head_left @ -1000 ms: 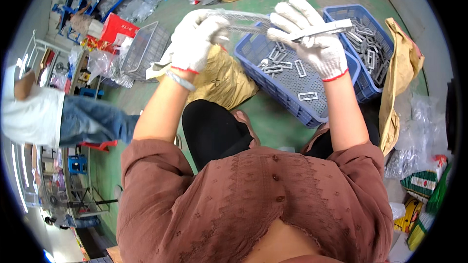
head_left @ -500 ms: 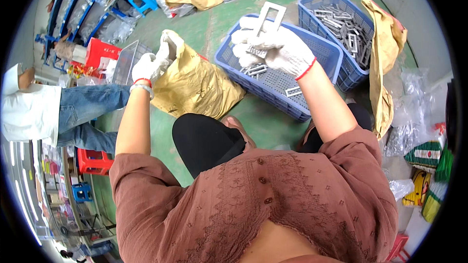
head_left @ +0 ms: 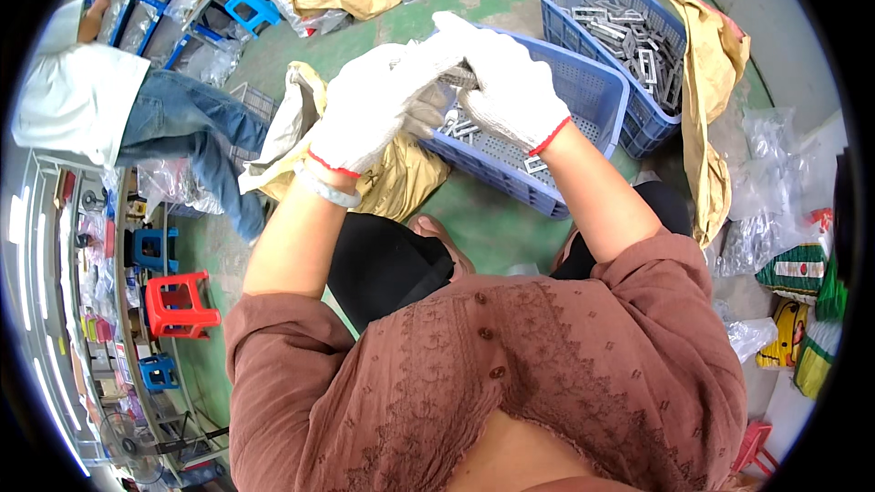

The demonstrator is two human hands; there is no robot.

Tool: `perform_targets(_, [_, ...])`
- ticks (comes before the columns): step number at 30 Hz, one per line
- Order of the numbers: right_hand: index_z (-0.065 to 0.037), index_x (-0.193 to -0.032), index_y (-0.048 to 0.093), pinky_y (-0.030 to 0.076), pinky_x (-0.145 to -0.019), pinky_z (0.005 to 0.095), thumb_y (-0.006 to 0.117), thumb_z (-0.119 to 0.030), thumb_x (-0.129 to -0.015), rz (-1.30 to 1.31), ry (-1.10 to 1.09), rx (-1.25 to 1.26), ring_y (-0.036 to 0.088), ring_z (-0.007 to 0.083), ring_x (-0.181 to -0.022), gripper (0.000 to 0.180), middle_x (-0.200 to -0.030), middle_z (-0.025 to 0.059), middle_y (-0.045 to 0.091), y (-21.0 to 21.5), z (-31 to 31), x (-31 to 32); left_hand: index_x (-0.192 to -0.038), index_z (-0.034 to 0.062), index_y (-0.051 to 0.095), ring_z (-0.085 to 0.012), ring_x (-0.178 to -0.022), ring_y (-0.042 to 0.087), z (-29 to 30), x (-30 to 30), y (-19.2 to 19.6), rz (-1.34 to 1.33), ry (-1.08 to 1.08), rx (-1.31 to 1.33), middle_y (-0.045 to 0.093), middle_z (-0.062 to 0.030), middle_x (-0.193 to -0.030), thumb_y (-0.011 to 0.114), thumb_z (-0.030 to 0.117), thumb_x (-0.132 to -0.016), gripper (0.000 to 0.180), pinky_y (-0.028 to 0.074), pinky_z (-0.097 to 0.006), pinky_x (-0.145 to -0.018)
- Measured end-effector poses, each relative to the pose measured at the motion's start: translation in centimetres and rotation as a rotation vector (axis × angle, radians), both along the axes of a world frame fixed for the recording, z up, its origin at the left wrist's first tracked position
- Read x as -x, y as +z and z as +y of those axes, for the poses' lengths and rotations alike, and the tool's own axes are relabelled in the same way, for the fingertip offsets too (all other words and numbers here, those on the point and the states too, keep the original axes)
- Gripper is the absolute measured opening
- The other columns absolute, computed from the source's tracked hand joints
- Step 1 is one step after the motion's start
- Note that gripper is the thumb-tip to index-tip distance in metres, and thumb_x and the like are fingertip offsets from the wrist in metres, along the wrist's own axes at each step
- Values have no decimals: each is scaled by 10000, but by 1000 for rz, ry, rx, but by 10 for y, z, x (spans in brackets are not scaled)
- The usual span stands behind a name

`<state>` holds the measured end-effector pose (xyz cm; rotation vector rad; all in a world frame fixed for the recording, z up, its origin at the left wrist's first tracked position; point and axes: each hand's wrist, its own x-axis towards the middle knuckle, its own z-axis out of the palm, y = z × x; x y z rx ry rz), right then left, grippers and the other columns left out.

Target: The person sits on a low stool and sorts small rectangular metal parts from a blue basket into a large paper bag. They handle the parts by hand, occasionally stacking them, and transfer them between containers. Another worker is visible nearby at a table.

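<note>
Both my hands wear white knit gloves with red cuffs and meet over the left end of a blue plastic crate. Between them shows a bit of grey metal frames, mostly covered by the gloves. My right hand is closed round them from the right. My left hand wraps them from the left, its fingers curled. A few similar rectangular frames lie on the crate's bottom. Below my left hand slumps an open yellow-brown paper sack, its pale inner lining showing.
Behind to the right, a second blue crate is heaped with grey frames. An empty-looking brown sack leans on its side. At the left stands a person in jeans, near a red stool. Plastic bags lie at the right.
My left hand has left the sack's rim and come right to join my right hand at the metal frames. The sack's top has sagged open. The person at the left has shifted.
</note>
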<state>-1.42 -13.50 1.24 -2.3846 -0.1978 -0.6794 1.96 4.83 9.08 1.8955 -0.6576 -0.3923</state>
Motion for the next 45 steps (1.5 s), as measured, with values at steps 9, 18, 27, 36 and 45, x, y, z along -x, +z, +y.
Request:
perform_targets(9, [-56,-1515,362,434,-1057,424,662,-47,-697,-497,-31,-218,489,375,-1306,872,-1418,183,536,11,-12,-3,-1216,-51,614,-227,-892,706,7,7,-14,237,0,412,690,-132,-1086,644,91,-938,313,569,-316,-758])
perform_targets(18, [-32,-1425,467,599,-709,319,591,31,-857,31,611,-992,722,199,-895,584,-1124,150,680,12,-24,1,-1300,-80,549,-244,-1114,656,38,-4,-22,-97,-15,372,642,-164,-1221,556,36,-940,378,553,-362,-946])
perform_targets(27, [-46,-1423,472,605,-746,335,552,81,-847,17,664,-1045,716,218,-929,595,-1128,155,678,9,-18,1,-1328,-80,533,-242,-1140,639,44,-7,-26,-101,-27,378,626,-151,-1250,521,5,-910,426,515,-371,-1011])
perform_targets(36, [-35,-1399,490,603,-728,323,564,62,-847,-7,593,-925,721,210,-906,566,-1111,157,684,12,-18,4,-1327,-84,523,-258,-1142,639,42,-7,-29,-78,-22,389,615,-166,-1250,513,2,-929,407,520,-376,-1015])
perform_targets(45, [-7,-1283,589,600,-731,309,573,9,-878,-26,537,-823,711,174,-867,405,-1026,127,708,19,-13,10,-1229,-97,574,-274,-1041,679,36,-3,-26,75,31,484,647,-183,-1156,533,-16,-943,300,597,-406,-908])
